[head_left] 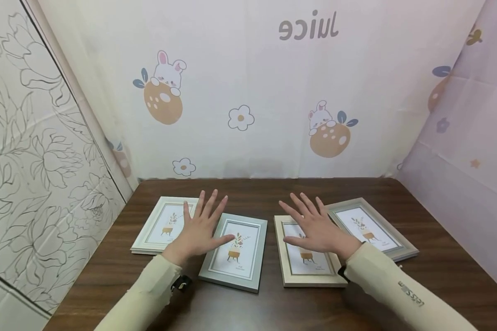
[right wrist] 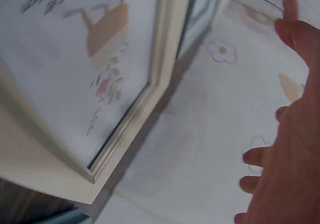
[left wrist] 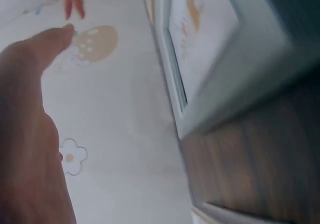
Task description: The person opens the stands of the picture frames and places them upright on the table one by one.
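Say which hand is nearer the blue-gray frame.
Left. In the head view, the left hand overlaps the left edge of the blue-gray frame; the right hand is off to the right, over the cream frame.

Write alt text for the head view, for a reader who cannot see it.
A person's left hand and right hand, fingers spread, hover over a dark wooden table. Below them, left to right, lie a white picture frame, blue-grey frame, cream frame and grey-beige frame. Behind is a pale backdrop printed with cartoon rabbits.
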Tool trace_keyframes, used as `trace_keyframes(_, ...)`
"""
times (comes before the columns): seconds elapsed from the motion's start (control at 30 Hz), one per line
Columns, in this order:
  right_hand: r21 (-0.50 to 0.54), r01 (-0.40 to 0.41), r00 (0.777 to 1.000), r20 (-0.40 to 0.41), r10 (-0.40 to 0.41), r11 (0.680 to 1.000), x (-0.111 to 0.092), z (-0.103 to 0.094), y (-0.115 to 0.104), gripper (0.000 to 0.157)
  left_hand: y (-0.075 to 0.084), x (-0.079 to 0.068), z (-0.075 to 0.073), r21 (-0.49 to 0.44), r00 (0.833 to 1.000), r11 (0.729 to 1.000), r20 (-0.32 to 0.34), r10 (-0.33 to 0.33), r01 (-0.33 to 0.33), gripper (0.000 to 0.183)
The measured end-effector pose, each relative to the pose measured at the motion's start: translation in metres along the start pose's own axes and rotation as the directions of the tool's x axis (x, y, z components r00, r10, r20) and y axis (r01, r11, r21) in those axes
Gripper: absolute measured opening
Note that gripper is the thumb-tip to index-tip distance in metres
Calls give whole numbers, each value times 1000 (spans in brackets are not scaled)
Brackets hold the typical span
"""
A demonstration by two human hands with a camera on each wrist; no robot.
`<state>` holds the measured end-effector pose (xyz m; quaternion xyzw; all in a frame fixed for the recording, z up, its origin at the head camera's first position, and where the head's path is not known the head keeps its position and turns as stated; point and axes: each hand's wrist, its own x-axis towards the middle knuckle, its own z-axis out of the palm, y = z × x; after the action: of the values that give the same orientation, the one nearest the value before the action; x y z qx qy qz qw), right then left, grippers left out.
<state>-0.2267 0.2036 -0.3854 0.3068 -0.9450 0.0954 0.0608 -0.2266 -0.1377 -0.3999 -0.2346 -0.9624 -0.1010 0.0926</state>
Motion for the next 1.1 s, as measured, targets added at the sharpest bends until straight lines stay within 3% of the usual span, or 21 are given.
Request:
trace_keyframes(0.2, -66, 108, 994, 16, -108, 992, 19, 4, -1, 81, -24, 2, -4, 22, 1000, 1000, 0, 16, -16, 103)
trace_keyframes(0.43, -107, 208, 977, 73, -201, 972, 40, 7, -10, 75, -59, 6, -4, 19, 997, 997, -33, 70, -70, 91)
trace_keyframes(0.77, -96, 286, 944, 202, -263, 953, 67, 13, -36, 71, -106, 14, -3, 67, 999, 998, -25, 25, -23, 82)
trace_keyframes(1.1, -114, 306, 930, 247, -271, 945, 88, 19, -51, 71, -143, 31, 0, 131, 996, 991, 74, -48, 38, 74)
